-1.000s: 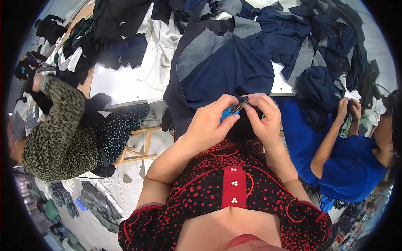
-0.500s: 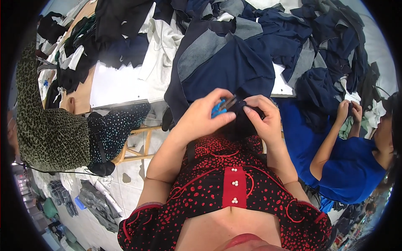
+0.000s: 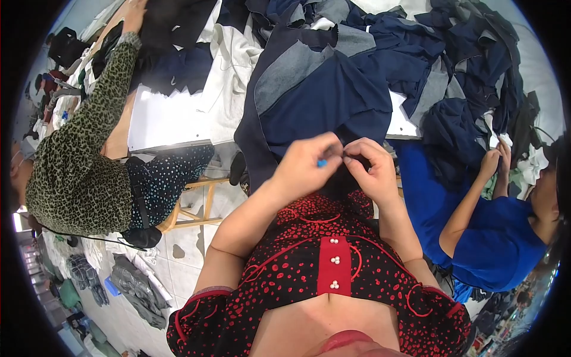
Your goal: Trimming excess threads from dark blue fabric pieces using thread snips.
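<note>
Both my hands meet in front of my lap at the near end of a navy garment piece, which drapes down from the table. My left hand is closed around thread snips; only a bit of their blue handle shows and the blades are hidden. Its fingertips are at the fingertips of my right hand. That right hand pinches the edge of the dark cloth between thumb and fingers. Exactly what lies between the fingertips is too small to make out.
Heaped navy and grey pieces cover the table's right side. White cloth and black pieces lie farther left. A person in leopard print sits on the left, another in blue on the right. A wooden stool stands at left.
My left hand has come up against the right hand, and the snips' blades have gone out of sight. The person on the left has stretched an arm far over the table.
</note>
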### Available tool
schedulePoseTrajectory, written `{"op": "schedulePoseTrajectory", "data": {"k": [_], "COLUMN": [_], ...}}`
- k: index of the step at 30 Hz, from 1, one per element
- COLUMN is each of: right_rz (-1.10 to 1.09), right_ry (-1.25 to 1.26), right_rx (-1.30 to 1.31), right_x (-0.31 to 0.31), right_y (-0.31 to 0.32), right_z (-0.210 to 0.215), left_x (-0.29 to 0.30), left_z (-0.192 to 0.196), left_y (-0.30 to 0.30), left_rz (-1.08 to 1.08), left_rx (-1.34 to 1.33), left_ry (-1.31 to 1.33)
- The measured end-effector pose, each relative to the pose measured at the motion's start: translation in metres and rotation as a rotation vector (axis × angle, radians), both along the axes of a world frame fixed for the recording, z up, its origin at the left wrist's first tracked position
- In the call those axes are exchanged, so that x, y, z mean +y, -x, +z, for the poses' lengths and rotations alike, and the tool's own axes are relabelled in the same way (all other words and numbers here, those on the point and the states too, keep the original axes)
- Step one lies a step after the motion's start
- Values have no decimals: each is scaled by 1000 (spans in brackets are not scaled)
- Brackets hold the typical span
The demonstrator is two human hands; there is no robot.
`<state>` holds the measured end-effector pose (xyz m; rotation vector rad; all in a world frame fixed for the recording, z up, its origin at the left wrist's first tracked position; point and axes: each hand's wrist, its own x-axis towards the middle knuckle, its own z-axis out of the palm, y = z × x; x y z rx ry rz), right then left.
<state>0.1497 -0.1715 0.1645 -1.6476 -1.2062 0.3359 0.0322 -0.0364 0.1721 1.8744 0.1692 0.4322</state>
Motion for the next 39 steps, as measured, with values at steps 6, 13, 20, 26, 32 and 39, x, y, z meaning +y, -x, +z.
{"op": "schedulePoseTrajectory", "data": {"k": [6, 13, 20, 26, 32, 39], "right_rz": [120, -29, -80, -160, -183, -197], "right_ry": [8, -133, -189, -182, -166, -146], "right_rx": [455, 545, 391, 89, -27, -60], "right_x": [-5, -7, 0, 6, 11, 15], "right_y": [-3, -2, 2, 3, 4, 3], "right_z": [-7, -9, -1, 7, 13, 15], "left_x": [11, 10, -10, -4, -1, 3], "left_z": [-1, 14, 29, 28, 28, 27], "left_y": [2, 20, 23, 17, 18, 14], "left_rz": [62, 116, -23, -2, -2, 6], "left_rx": [175, 98, 23, 5, 44, 29], "left_ry": [-12, -62, -71, -91, -75, 0]}}
